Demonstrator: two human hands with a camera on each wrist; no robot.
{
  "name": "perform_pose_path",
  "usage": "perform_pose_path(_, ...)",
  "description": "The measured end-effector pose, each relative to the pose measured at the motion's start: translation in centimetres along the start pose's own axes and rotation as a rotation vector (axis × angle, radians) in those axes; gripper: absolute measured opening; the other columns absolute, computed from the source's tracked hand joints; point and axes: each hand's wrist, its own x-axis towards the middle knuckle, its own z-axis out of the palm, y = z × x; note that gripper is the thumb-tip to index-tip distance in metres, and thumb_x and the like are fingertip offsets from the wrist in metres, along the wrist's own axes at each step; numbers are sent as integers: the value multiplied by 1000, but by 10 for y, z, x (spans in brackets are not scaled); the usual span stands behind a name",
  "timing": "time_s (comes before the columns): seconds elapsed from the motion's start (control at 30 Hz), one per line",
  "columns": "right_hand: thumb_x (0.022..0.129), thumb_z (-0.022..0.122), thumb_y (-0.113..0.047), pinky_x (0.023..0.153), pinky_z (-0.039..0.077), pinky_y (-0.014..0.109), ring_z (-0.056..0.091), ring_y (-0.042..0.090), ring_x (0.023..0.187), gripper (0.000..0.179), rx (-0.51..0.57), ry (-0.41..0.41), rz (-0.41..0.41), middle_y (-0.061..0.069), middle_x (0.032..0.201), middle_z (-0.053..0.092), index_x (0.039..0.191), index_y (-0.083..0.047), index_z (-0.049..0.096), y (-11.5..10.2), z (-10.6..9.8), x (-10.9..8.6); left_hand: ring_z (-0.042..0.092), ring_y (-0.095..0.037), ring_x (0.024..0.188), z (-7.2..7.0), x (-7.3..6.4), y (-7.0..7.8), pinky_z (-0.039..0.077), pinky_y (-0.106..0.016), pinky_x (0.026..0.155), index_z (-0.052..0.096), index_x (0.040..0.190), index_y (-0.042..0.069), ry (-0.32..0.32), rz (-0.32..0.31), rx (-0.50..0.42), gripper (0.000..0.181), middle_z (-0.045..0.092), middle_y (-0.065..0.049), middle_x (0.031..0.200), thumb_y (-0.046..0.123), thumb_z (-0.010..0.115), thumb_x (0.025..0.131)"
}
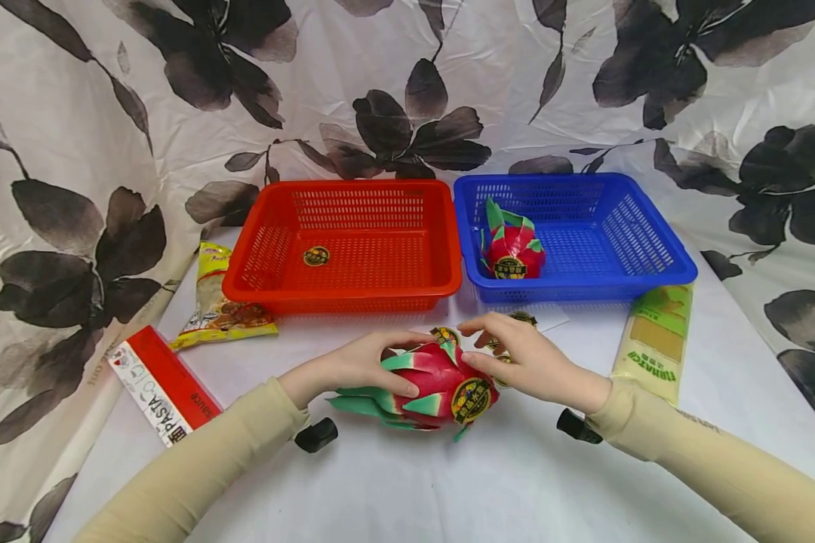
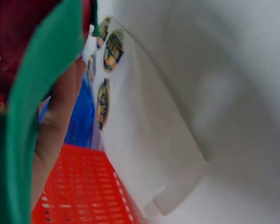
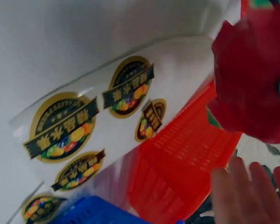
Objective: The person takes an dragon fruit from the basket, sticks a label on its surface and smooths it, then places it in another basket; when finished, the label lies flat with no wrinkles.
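A pink-red dragon fruit [image 1: 431, 369] with green-tipped scales and leaves lies sideways above the white table, an oval black-and-gold sticker [image 1: 472, 400] on its near side. My left hand [image 1: 360, 369] grips it from the left, thumb on the near side and fingers over the top. My right hand [image 1: 526, 358] hovers by the fruit's right end with its fingers loosely bent; in the right wrist view its fingers [image 3: 252, 196] hold nothing. Under and behind the fruit lies a white sheet [image 3: 182, 60] bearing several oval stickers [image 3: 65, 128].
A red basket [image 1: 339, 298] stands behind, with a sticker [image 1: 315, 256] at its bottom. Beside it a blue basket [image 1: 584, 286] holds another stickered dragon fruit [image 1: 516, 245]. Leftward lie a yellow food bag [image 1: 220, 302] and a red-white pasta box [image 1: 166, 385]; rightward, a green-yellow packet [image 1: 655, 343].
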Motion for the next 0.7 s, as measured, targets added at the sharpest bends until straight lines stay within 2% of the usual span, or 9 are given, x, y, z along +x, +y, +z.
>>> perform_pose_path(0.1, 86, 62, -35, 74, 52, 23, 59, 19, 100, 48, 77, -114, 86, 5, 121, 57, 126, -12, 50, -4, 2, 4, 53, -19, 108, 4, 0, 5, 49, -31, 84, 45, 136, 24, -24, 22, 62, 73, 52, 3, 130, 33, 77, 71)
perform_pose_path(0.2, 82, 65, -43, 75, 51, 24, 56, 18, 104, 62, 78, -216, 104, 5, 127, 53, 132, -12, 44, -7, 7, 6, 53, -15, 109, 9, 0, 11, 46, -31, 89, 45, 134, 18, -36, 55, 127, 73, 54, 2, 127, 33, 78, 70)
perform_pose_path(0.3, 78, 67, -49, 81, 50, 29, 54, 15, 107, 74, 47, -281, 94, 3, 128, 52, 136, -13, 39, -9, 10, 7, 52, -13, 111, 12, 1, 17, 42, -33, 95, 45, 127, 13, -38, 66, 169, 70, 57, -1, 123, 33, 78, 69)
perform_pose_path(0.4, 76, 67, -52, 88, 48, 32, 53, 12, 109, 78, 24, -314, 93, 0, 126, 53, 138, -16, 37, -11, 12, 8, 52, -15, 112, 13, 1, 22, 41, -35, 98, 44, 121, 11, -34, 63, 192, 66, 58, -5, 122, 32, 79, 69)
perform_pose_path(0.5, 75, 67, -53, 86, 49, 30, 55, 11, 106, 79, -2, -336, 99, -1, 121, 56, 138, -16, 36, -13, 13, 9, 51, -17, 114, 13, 1, 24, 40, -37, 99, 44, 118, 11, -21, 66, 217, 65, 56, -6, 123, 34, 79, 68)
perform_pose_path(0.7, 74, 67, -54, 77, 50, 24, 57, 9, 92, 70, -64, -339, 97, -4, 105, 63, 127, -11, 51, -15, 14, 12, 50, -14, 105, 15, 3, 25, 42, -34, 92, 44, 114, 16, 8, 46, 252, 65, 52, -1, 114, 36, 81, 65)
